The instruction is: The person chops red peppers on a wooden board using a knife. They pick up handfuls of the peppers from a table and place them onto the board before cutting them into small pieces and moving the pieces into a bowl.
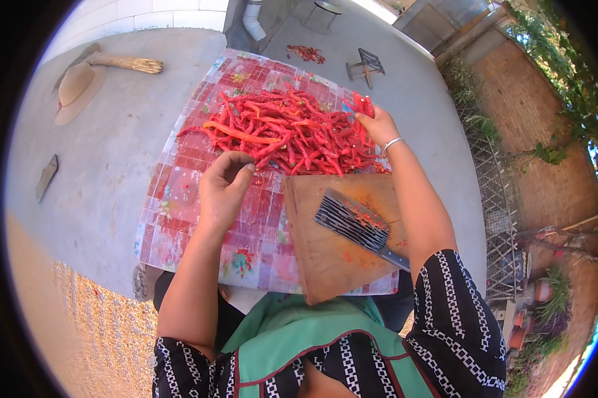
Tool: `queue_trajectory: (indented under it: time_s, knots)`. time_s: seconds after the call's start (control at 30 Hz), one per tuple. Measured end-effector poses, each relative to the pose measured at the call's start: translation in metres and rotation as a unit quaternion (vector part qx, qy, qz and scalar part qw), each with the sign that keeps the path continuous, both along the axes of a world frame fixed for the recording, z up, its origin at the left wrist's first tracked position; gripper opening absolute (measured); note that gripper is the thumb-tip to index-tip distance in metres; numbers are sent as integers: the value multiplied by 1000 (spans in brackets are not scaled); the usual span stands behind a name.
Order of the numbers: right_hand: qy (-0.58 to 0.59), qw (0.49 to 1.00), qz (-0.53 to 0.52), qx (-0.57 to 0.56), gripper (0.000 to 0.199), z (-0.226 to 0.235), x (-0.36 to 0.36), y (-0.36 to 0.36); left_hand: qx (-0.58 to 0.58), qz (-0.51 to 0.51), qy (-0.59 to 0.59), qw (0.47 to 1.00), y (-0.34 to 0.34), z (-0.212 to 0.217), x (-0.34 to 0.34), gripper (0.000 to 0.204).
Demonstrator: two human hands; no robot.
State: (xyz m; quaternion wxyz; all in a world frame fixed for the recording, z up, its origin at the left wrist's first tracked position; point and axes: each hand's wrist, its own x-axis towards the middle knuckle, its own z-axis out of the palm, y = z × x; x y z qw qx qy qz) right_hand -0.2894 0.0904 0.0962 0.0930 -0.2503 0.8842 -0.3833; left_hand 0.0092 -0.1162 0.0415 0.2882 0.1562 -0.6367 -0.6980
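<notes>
Hands: right hand (376, 123) w/ chillies (363, 105), left hand (223, 186) at pile (279, 129).

a straw hat (79, 89) and a broom (128, 64) lie on the concrete floor (107, 172); a small stool (366, 65) stands beyond, a brick wall (531, 113) right.

Glossy red chillies (286, 129) lie on a shiny plastic woven sheet (173, 199). The near cutting board (332, 245) is matt, worn wood; the cleaver (352, 222) on it is dull ridged metal. The floor (107, 159) is rough concrete.
</notes>
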Motion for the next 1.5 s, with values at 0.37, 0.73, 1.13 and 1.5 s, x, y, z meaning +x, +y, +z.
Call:
queue_trajectory:
  time_s: [0.37, 0.73, 1.13, 1.5]
  knots:
    - [97, 962, 245, -78, 28, -23, 233, -94, 282, -99, 81, 951, 31, 3, 9, 38]
    - [55, 994, 99, 6, 25, -7, 45, -30, 351, 19, 125, 928, -13, 27, 9, 14]
    - [307, 874, 114, 358, 23, -34, -83, -15, 359, 87, 61, 927, -15, 24, 10, 23]
    - [165, 882, -8, 441, 32, -57, -95, -1, 355, 79, 56, 930, -15, 15, 4, 24]
